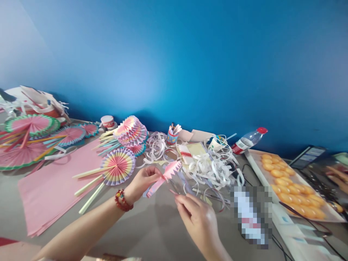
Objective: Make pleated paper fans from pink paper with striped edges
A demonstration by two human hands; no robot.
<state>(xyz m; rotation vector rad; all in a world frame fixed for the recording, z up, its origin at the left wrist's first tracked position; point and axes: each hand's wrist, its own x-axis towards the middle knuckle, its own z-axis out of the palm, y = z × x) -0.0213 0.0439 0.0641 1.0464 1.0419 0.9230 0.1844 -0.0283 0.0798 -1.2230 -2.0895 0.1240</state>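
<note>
My left hand (145, 183), with red beads at the wrist, pinches a folded pink and white paper piece (172, 169) with a zigzag edge. A pale strip hangs from it below the fingertips. Just to the right, my right hand (197, 214) has its fingers closed around the end of a thin pinkish piece (173, 191), too small to identify. A round pleated paper fan (119, 166) in yellow, pink and purple lies left of my left hand, with pale sticks. Curly white paper strips (214, 168) are heaped beyond my right hand.
Pink sheets (59, 185) and more fans (32, 125) lie at the left. A blue-red cup (172, 137) of pens stands near the wall. To the right are a bottle (248, 141), a tray of orange oval items (288, 181), a blurred-out object and cables. Another person's hand shows far right.
</note>
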